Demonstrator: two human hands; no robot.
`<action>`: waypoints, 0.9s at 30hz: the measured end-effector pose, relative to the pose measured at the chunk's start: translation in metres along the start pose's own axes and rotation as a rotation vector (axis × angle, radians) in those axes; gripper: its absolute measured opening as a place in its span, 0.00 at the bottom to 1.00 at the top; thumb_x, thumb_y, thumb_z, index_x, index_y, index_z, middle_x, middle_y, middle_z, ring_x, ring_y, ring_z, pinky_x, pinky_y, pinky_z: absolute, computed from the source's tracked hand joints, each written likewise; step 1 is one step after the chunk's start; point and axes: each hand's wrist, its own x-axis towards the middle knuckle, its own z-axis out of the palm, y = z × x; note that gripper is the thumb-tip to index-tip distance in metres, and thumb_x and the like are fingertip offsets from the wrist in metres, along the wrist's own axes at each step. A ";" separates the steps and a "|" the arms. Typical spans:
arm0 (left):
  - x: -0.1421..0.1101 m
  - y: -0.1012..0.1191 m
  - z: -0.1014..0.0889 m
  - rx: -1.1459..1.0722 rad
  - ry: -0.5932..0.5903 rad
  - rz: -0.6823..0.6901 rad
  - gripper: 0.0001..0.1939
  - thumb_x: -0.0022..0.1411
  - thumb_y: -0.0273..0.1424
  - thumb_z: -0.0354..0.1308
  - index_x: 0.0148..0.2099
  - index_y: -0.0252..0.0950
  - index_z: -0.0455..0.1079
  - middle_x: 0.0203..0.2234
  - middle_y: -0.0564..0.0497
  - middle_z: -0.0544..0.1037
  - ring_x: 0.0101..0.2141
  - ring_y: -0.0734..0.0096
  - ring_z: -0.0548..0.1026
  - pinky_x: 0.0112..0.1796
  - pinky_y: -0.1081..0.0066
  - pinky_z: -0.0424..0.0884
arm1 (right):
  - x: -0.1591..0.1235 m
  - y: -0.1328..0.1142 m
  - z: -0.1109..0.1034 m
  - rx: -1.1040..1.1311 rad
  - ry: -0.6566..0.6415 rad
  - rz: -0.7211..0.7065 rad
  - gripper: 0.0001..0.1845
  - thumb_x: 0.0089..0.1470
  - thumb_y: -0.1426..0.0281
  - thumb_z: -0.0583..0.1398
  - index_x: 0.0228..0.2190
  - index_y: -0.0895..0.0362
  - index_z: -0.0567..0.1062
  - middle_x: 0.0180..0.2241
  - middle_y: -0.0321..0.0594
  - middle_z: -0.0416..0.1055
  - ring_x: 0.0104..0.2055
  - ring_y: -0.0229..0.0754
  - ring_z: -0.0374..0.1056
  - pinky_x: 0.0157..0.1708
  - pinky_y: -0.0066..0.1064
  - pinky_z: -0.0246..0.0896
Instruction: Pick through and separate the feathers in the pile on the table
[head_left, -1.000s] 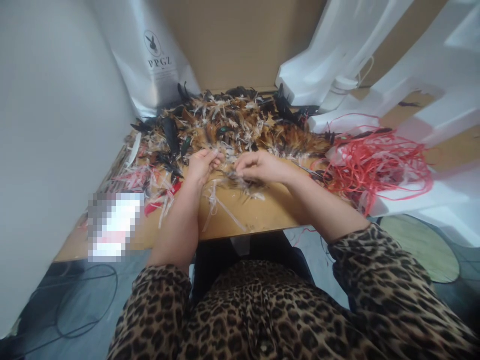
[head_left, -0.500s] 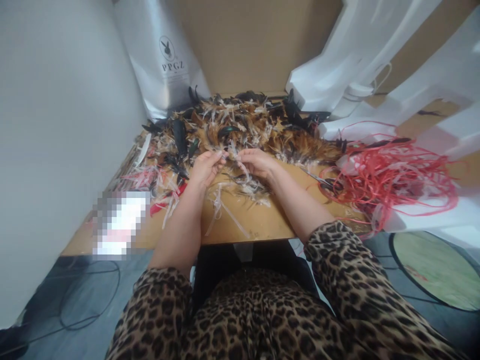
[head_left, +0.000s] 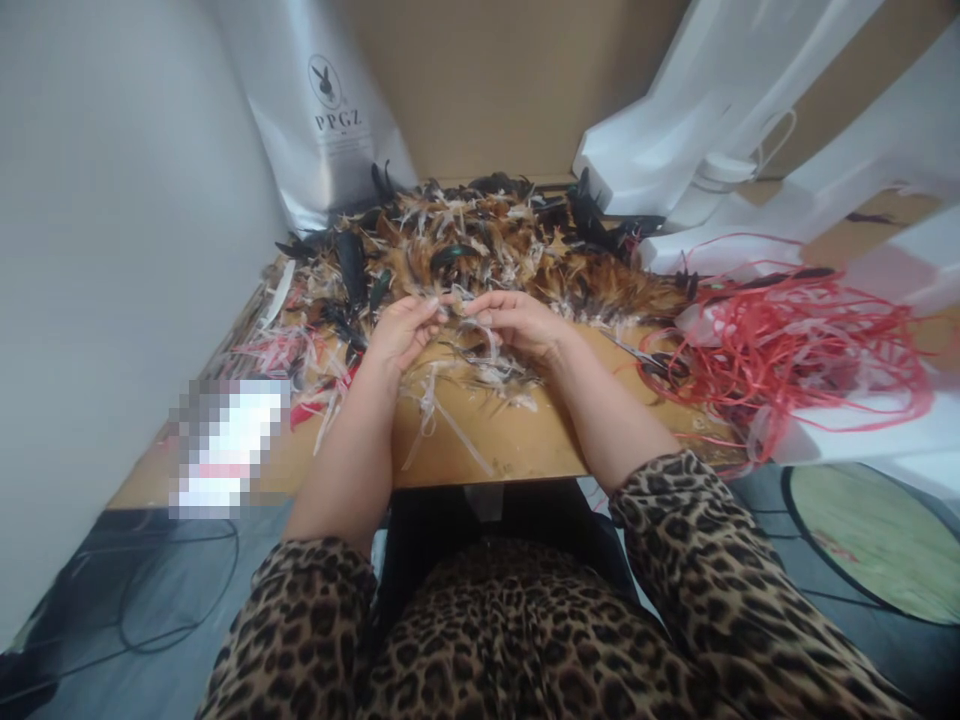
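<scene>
My left hand (head_left: 409, 328) is closed in a pinch at the front edge of a heap of brown and black feathers (head_left: 487, 240). My right hand (head_left: 517, 322) faces it, thumb and fingers pressed together. A thin pale ribbon (head_left: 491, 338) hangs from the fingers of my right hand. What the left fingertips pinch is too small to make out. Below my hands lie loose light feathers (head_left: 504, 378) and another pale ribbon (head_left: 429, 405) with long tails on the table.
Scissors (head_left: 652, 362) with black handles lie beside a tangle of red ribbon (head_left: 802, 350) on the right. Pink and white scraps (head_left: 277, 350) lie at the left. A silvery bag (head_left: 337, 150) stands behind the feathers. A round green-topped stool (head_left: 874, 540) is at the lower right.
My hands have shifted slightly, and the right fingers are now stretched further toward the left fingertips. The pale ribbon end that stuck up between them now lies lower. The view has moved a little.
</scene>
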 end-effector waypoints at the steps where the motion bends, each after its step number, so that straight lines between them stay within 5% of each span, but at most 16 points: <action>1: -0.001 -0.001 0.000 0.013 -0.021 -0.032 0.08 0.46 0.29 0.63 0.26 0.29 0.68 0.33 0.45 0.77 0.24 0.83 0.71 0.22 0.83 0.65 | 0.000 0.000 0.000 0.005 0.007 -0.009 0.13 0.41 0.73 0.62 0.33 0.61 0.71 0.19 0.30 0.67 0.18 0.28 0.59 0.19 0.21 0.55; 7: -0.002 -0.006 0.000 0.097 -0.082 -0.176 0.09 0.46 0.28 0.64 0.29 0.28 0.70 0.20 0.48 0.75 0.20 0.80 0.72 0.22 0.82 0.67 | 0.002 0.000 0.002 -0.007 -0.019 -0.010 0.09 0.39 0.73 0.61 0.28 0.62 0.69 0.17 0.33 0.68 0.17 0.31 0.61 0.16 0.22 0.53; 14: -0.003 -0.008 0.002 0.072 -0.171 -0.260 0.08 0.46 0.27 0.64 0.29 0.26 0.71 0.23 0.45 0.76 0.21 0.81 0.72 0.22 0.83 0.67 | 0.003 0.001 0.003 0.012 -0.038 -0.001 0.10 0.39 0.73 0.61 0.28 0.62 0.69 0.20 0.34 0.69 0.14 0.29 0.57 0.11 0.20 0.47; 21: -0.001 -0.007 0.003 0.053 -0.058 -0.234 0.05 0.47 0.24 0.63 0.28 0.27 0.71 0.22 0.48 0.75 0.22 0.82 0.72 0.25 0.83 0.69 | 0.002 -0.003 0.008 -0.084 0.060 0.082 0.13 0.42 0.67 0.63 0.30 0.62 0.69 0.16 0.29 0.63 0.11 0.23 0.44 0.09 0.19 0.33; 27: 0.002 -0.008 0.000 0.064 0.000 -0.196 0.06 0.45 0.25 0.64 0.27 0.27 0.71 0.21 0.48 0.75 0.22 0.82 0.72 0.25 0.84 0.69 | 0.002 -0.001 0.003 -0.305 0.145 0.107 0.14 0.37 0.64 0.66 0.23 0.63 0.73 0.12 0.31 0.62 0.12 0.25 0.50 0.11 0.21 0.41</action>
